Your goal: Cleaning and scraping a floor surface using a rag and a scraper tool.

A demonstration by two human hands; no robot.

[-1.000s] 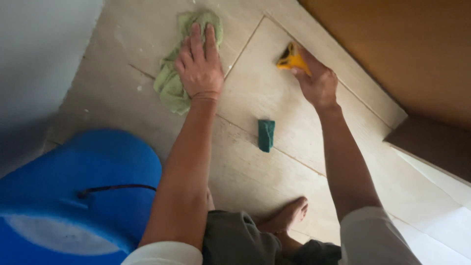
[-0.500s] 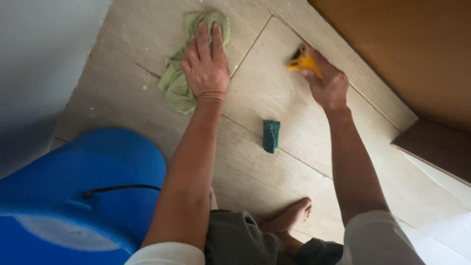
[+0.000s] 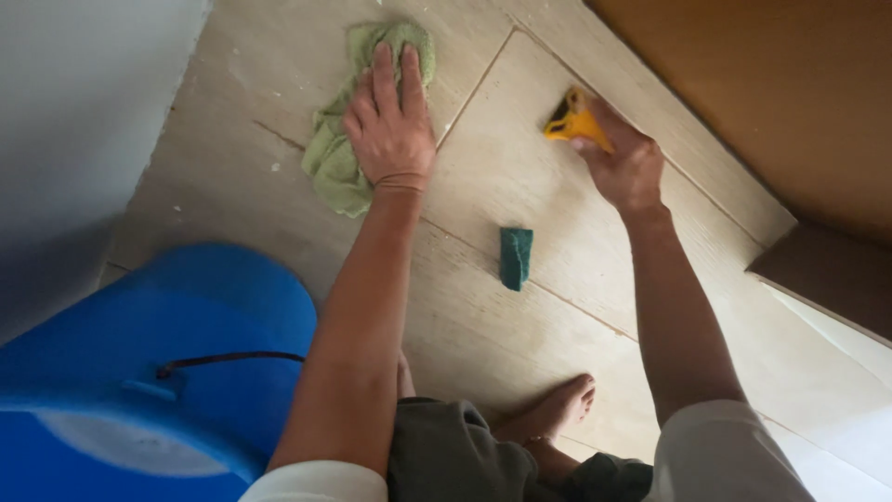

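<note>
My left hand [image 3: 390,125] lies flat, fingers spread, on a crumpled green cloth [image 3: 334,163] pressed to the pale tiled floor [image 3: 520,186]. My right hand [image 3: 624,165] grips a yellow hand scraper [image 3: 574,121] whose blade end touches the tile near a grout line. A small dark green scouring pad [image 3: 516,257] rests on the floor between my two forearms, untouched.
A large blue bucket [image 3: 158,372] with a dark handle stands at lower left, close to my left arm. A grey wall [image 3: 74,139] runs along the left. A brown wooden door and frame [image 3: 771,102] border the upper right. My bare foot [image 3: 557,409] is below.
Both hands have slid slightly to the right and down in view. The left hand stays on the cloth. The scraper has shifted along the tile with the right hand.
</note>
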